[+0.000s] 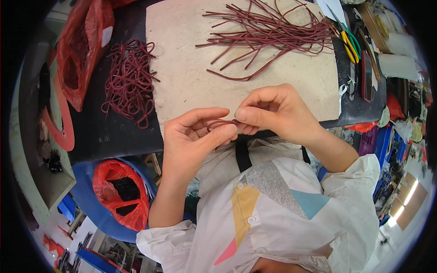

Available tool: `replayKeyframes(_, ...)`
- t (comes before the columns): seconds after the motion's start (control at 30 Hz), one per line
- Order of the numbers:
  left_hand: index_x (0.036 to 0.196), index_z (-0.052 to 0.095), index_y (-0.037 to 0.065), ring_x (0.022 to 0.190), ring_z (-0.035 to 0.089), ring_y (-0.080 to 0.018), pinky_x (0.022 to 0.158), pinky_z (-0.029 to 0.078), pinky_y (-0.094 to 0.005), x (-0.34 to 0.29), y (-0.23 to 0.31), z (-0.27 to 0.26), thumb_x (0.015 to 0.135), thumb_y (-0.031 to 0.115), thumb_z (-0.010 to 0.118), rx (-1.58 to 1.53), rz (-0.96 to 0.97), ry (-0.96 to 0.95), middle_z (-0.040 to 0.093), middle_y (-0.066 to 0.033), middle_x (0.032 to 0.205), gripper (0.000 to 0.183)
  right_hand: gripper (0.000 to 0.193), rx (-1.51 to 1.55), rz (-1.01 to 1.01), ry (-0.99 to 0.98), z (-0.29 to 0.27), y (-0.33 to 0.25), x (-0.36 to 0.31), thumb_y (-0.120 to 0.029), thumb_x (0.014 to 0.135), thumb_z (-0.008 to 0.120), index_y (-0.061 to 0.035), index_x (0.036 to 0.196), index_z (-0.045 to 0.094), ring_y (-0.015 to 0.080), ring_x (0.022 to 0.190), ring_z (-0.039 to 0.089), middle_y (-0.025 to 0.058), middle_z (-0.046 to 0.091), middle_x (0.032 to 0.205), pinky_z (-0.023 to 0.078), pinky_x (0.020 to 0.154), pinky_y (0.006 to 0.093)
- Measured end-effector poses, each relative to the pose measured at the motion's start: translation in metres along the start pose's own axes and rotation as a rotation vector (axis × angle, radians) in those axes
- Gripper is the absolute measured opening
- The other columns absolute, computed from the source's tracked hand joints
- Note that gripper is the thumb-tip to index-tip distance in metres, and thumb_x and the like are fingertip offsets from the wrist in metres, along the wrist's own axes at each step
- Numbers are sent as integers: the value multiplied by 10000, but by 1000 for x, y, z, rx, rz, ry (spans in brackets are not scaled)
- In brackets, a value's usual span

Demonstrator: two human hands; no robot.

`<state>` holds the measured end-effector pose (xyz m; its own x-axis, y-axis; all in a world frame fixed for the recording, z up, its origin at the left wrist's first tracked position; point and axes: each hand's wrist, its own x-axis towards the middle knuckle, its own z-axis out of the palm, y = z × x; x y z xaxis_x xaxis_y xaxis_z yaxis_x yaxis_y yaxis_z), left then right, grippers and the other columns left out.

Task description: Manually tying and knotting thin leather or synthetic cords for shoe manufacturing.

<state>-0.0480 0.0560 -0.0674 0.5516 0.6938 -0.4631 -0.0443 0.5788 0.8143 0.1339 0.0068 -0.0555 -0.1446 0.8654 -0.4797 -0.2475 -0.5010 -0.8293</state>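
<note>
Close together over the near edge of a beige board (182, 59), my two hands work on one short maroon cord (221, 123). My left hand (191, 136) is closed on it, with a curved part of the cord showing between thumb and fingers. The thumb and fingertips of my right hand (268, 113) pinch the cord's other part; the fingers hide most of that end. On the far part of the board lies a loose bunch of straight maroon cords (273, 34). Left of the board is a pile of looped maroon cords (129, 82).
A red plastic bag (84, 50) lies at the far left, beside a pink ring-shaped piece (61, 129). Scissors with yellow and green handles (350, 45) and other hand tools lie at the right. Below the table's left edge stands a blue bin (86, 182) with a red bag liner (102, 191).
</note>
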Motion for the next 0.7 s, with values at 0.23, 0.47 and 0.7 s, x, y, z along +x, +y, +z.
replayKeyframes(0.23,919,585,-71,627,632,-175,571,523,-234,2,-2,-5,737,-38,628,-38,32,-116,628,-136,760,190,264,366,232,-126,-12,13,4,-237,865,551,22,857,596,128,694,602,75,619,773,499,623,239)
replayKeyframes(0.47,933,586,-68,625,638,-194,544,516,-233,6,0,-6,826,70,565,-45,-53,-6,632,-157,767,175,155,-40,-94,115,-5,6,1,-142,817,615,13,816,625,57,636,550,20,606,715,448,581,186)
replayKeyframes(0.7,908,603,-65,630,639,-190,550,516,-235,15,13,-13,846,102,552,35,-249,-129,635,-156,751,185,134,-194,-142,184,-1,8,-1,-116,809,617,18,799,625,45,628,534,6,601,704,433,552,182)
